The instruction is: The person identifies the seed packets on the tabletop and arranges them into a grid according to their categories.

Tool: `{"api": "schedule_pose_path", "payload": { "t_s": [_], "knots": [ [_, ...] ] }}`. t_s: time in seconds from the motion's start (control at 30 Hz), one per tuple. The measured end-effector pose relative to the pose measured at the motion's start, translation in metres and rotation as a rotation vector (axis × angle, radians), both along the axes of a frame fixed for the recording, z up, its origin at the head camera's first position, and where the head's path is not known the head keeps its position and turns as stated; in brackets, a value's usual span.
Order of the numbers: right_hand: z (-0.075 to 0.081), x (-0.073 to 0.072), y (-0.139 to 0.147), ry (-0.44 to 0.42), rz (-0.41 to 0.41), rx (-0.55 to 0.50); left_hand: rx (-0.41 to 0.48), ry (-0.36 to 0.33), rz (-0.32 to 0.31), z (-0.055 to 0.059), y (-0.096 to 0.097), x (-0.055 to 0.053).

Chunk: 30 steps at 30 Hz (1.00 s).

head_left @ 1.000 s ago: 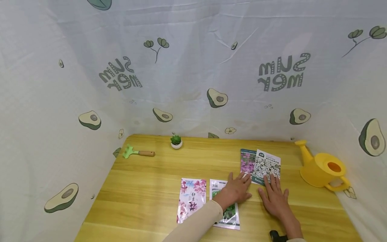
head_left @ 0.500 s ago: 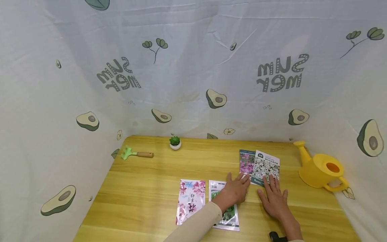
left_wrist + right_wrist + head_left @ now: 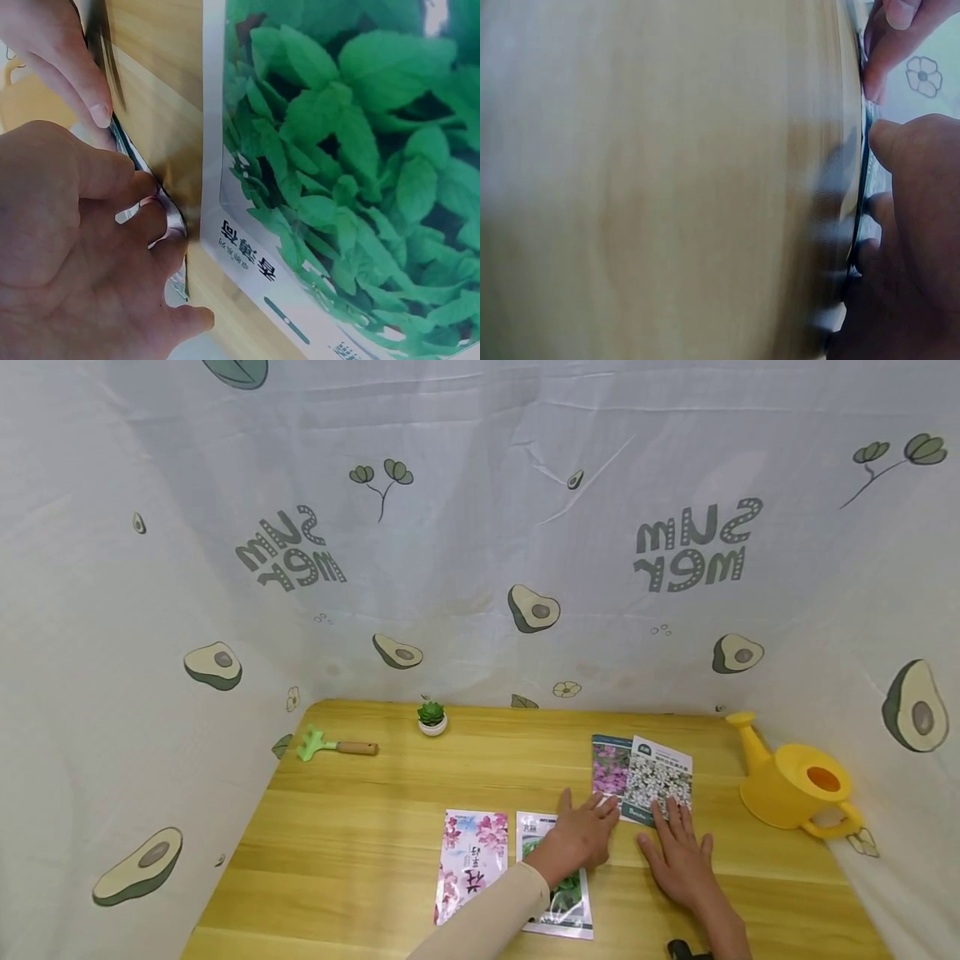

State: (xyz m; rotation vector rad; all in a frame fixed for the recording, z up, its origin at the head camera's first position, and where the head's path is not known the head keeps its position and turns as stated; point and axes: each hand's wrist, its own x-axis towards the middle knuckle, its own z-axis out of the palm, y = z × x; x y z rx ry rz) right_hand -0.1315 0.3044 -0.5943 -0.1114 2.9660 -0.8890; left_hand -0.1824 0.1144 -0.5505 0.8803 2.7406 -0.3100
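My left hand (image 3: 576, 839) lies palm down with its fingertips on the lower edge of a seed packet with purple flowers (image 3: 609, 767). Overlapping that packet on its right is a white-flowered seed packet (image 3: 660, 777); fingers of my right hand (image 3: 681, 864) rest on its lower part, spread out. In the left wrist view, my left fingers are slightly bent against the packets, seen edge-on. Under my left forearm lies a green-leaf seed packet (image 3: 352, 165), partly hidden by the wrist. A pink-blossom seed packet (image 3: 472, 860) is left of it, its lower corner covered by the sleeve.
A yellow watering can (image 3: 795, 785) stands at the right edge of the wooden table (image 3: 360, 835). Toward the back left are a small potted succulent (image 3: 432, 718) and a green hand rake (image 3: 337, 747) with a wooden handle. Printed cloth (image 3: 450, 543) hangs around three sides.
The head view has shifted slightly, so everything sits a little lower and further left. Both hands keep their places on the two flower packets.
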Motion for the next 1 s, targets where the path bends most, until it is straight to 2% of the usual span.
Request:
{"api": "schedule_pose_path", "payload": {
  "t_s": [0.27,0.53,1.0],
  "knots": [
    [-0.003,-0.001,-0.001,0.019,-0.002,-0.013,-0.014,-0.027,0.017,0.006,-0.002,0.0],
    [-0.002,0.001,0.002,-0.002,-0.006,-0.001,0.048,-0.046,0.013,0.008,-0.009,-0.006],
    [-0.002,0.002,0.001,0.004,-0.011,0.006,0.05,-0.067,0.017,0.009,-0.018,-0.012]
  ]
}}
